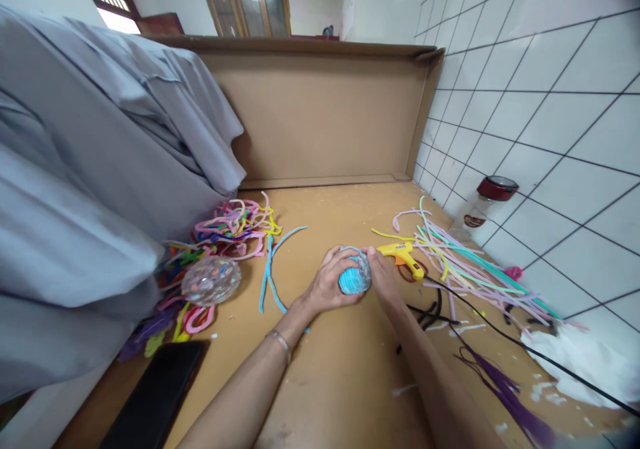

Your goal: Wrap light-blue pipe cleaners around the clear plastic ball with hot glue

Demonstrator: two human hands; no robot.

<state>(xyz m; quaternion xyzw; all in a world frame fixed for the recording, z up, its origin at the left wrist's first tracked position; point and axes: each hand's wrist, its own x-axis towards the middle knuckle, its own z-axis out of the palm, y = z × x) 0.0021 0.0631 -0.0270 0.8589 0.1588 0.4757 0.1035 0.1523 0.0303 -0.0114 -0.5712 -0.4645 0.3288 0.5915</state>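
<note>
My left hand [327, 277] is curled around a ball [353, 279] partly wrapped in light-blue pipe cleaner; grey, clear-looking surface shows on its right side. Against that side press the fingers of my right hand [379, 272], closed, with the tips partly hidden. Just beyond the right hand lies a yellow hot glue gun [407, 257], its black cord running off to the lower right. Several loose light-blue pipe cleaners [271, 269] rest on the table left of the ball.
A clear speckled ball [211, 281] sits by a heap of coloured pipe cleaners [235, 229]. Nearer is a black phone [155, 395]. Pastel pipe cleaners [470, 262], a red-lidded jar [483, 209], purple strands [505, 389] and white tissue [580, 362] lie right. Cardboard [325, 115] stands behind; grey cloth [100, 169] hangs left.
</note>
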